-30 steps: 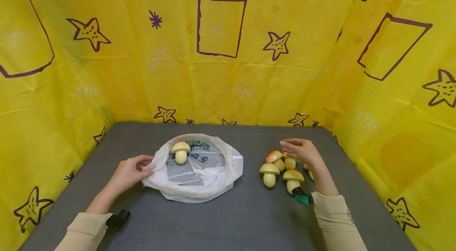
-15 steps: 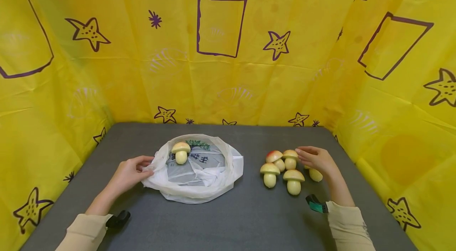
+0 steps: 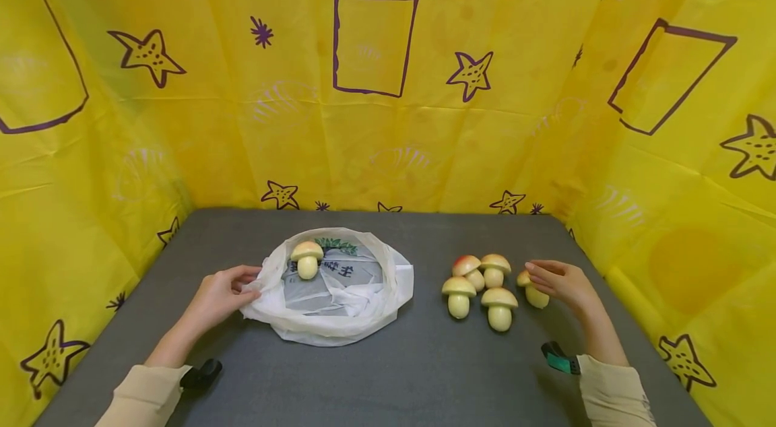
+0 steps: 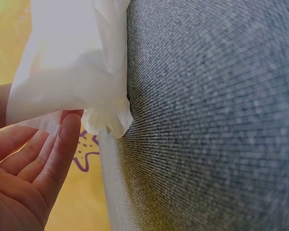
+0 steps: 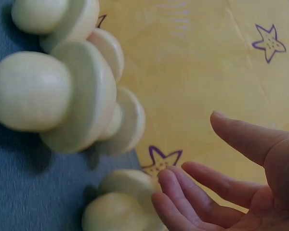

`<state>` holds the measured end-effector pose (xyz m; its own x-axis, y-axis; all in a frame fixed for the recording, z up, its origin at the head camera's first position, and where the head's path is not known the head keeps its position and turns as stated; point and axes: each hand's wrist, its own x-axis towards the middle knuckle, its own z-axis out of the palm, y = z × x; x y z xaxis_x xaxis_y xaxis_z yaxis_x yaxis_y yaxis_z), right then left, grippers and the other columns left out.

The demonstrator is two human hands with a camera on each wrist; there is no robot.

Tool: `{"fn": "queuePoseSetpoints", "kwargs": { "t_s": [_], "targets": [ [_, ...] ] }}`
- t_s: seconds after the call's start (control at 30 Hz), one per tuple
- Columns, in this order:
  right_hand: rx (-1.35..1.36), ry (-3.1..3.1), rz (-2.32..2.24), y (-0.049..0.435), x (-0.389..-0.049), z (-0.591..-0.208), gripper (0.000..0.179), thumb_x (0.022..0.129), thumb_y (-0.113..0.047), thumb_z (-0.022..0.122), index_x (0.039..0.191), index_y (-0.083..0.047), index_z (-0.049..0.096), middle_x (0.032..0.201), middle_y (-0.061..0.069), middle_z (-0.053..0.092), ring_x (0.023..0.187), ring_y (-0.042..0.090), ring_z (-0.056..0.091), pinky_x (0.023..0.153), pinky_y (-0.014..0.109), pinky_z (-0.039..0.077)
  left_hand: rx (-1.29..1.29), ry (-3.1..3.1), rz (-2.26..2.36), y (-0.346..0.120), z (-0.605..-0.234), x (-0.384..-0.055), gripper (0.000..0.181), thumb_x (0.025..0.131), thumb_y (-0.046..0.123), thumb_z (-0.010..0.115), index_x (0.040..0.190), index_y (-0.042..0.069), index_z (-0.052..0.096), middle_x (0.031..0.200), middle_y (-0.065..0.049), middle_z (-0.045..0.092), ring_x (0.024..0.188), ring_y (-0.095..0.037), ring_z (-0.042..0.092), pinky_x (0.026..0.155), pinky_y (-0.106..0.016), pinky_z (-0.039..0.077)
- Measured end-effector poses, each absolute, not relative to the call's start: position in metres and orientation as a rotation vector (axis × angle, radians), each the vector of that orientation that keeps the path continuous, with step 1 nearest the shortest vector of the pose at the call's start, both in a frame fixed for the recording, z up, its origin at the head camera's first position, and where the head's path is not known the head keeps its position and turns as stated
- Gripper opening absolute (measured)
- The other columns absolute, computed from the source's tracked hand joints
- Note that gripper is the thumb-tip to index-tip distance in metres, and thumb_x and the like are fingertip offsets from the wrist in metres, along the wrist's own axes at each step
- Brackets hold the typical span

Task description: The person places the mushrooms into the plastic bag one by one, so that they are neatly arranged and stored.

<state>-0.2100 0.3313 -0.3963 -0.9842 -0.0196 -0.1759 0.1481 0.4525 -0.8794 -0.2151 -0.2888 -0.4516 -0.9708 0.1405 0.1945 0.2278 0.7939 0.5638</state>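
A white plastic bag (image 3: pixel 339 327) with its mouth spread wide lies left of centre in the head view. Inside it rests one toy mushroom (image 3: pixel 307 260) with a tan cap. My left hand (image 3: pixel 221 293) pinches the bag's left rim between thumb and fingers; the left wrist view shows the thin plastic running between them. Over at the right, my right hand (image 3: pixel 566 287) hovers at the rightmost mushroom (image 3: pixel 537 298), partly covering its cap. In the right wrist view its fingers (image 5: pixel 202 202) are loosely extended, thumb apart, with nothing between them.
Several more toy mushrooms form a cluster left of my right hand, including a red-capped mushroom (image 3: pixel 465 265) and a front mushroom (image 3: pixel 500 312). All lie on a dark grey tabletop (image 3: pixel 388 386). Yellow patterned cloth (image 3: pixel 376 144) encloses the back and sides.
My right hand has moved rightward and slightly nearer, from above the mushroom cluster to the rightmost mushroom. The left hand and the bag have stayed in place.
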Motion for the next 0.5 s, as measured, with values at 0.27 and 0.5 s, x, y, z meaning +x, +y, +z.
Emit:
{"fn": "queuePoseSetpoints", "kwargs": {
  "t_s": [0.27, 0.5],
  "targets": [
    [0.138, 2.530, -1.606, 0.356, -0.204, -0.402, 0.070, 0.095, -0.038, 0.054, 0.139, 0.013, 0.035, 0.136, 0.024, 0.049, 0.097, -0.002, 0.063, 0.089, 0.029, 0.051, -0.328, -2.817, -0.911, -0.290, -0.453, -0.216, 0.037, 0.079, 0.019, 0.077, 0.113, 0.008, 0.067, 0.098, -0.009, 0.070, 0.081, -0.019, 0.062, 0.064, -0.024, 0.049],
    [0.165, 2.524, -1.617, 0.371, -0.200, -0.409, 0.070, 0.096, -0.035, 0.054, 0.138, 0.016, 0.032, 0.133, 0.023, 0.052, 0.094, -0.003, 0.064, 0.088, 0.027, 0.052, -0.329, -2.818, -0.912, -0.289, -0.454, -0.216, 0.037, 0.079, 0.018, 0.076, 0.113, 0.008, 0.067, 0.098, -0.010, 0.071, 0.081, -0.019, 0.062, 0.064, -0.024, 0.050]
  ]
}}
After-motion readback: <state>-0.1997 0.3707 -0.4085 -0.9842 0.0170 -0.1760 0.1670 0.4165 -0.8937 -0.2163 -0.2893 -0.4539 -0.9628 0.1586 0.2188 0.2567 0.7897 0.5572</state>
